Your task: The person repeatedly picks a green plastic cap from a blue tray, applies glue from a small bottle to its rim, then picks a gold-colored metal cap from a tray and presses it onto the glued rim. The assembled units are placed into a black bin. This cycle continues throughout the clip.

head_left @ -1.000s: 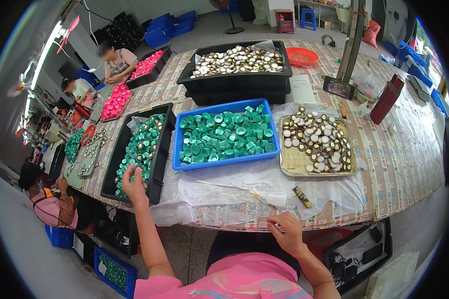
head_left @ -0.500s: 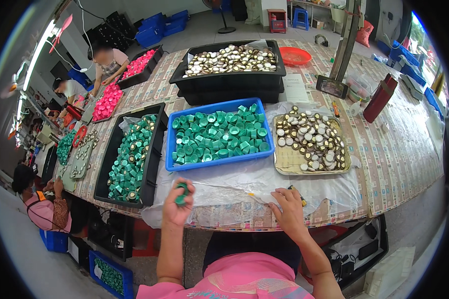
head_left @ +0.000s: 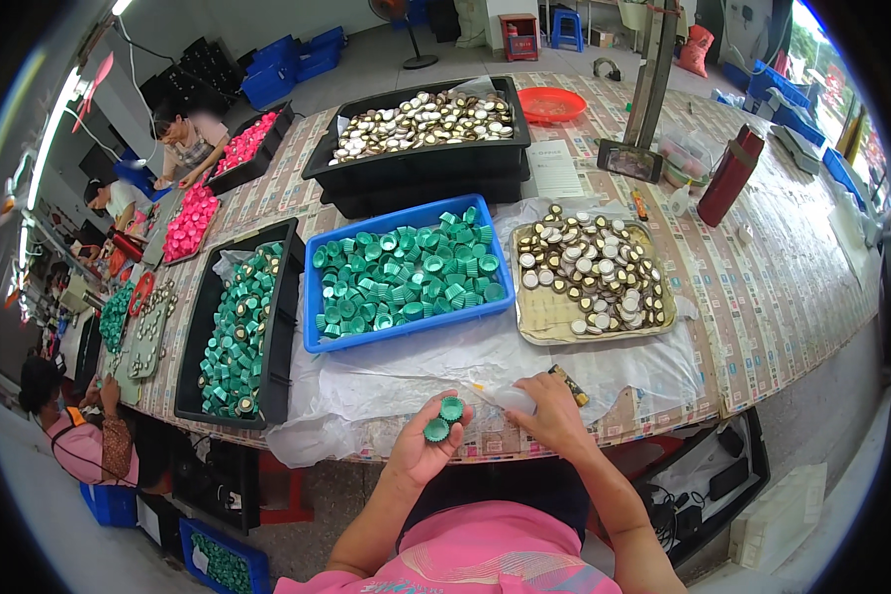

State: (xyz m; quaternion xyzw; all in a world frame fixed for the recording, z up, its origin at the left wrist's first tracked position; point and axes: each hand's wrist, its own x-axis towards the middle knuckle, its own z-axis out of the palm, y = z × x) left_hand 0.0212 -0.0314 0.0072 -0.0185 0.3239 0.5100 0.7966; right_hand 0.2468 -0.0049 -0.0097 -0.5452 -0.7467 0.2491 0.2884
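My left hand (head_left: pixel 427 442), palm up and fingers curled, holds two small green fluted cups (head_left: pixel 451 408) over the table's front edge. To its right, my right hand (head_left: pixel 554 416) bends its thumb and fingers around a pale translucent thing (head_left: pixel 515 399) that I cannot make out. Beside its knuckles lies a small black-and-gold packet (head_left: pixel 570 384) on the white plastic sheet (head_left: pixel 366 384). Ahead of my hands stands a blue tray (head_left: pixel 411 331) full of green cups. Right of it, a metal tray (head_left: pixel 546 319) carries white, brown and gold discs.
At left stands a black tray (head_left: pixel 281 368) of filled green cups. Behind the blue tray, stacked black bins (head_left: pixel 421 183) hold more discs. A phone (head_left: pixel 630 161) leans by a post, near a red flask (head_left: pixel 732 176). Several people work along the left side.
My left hand has moved right and turned palm up, bringing two green cups into plain sight. My right hand has shifted slightly left, its fingers now more bent. The whole view has shifted a little.
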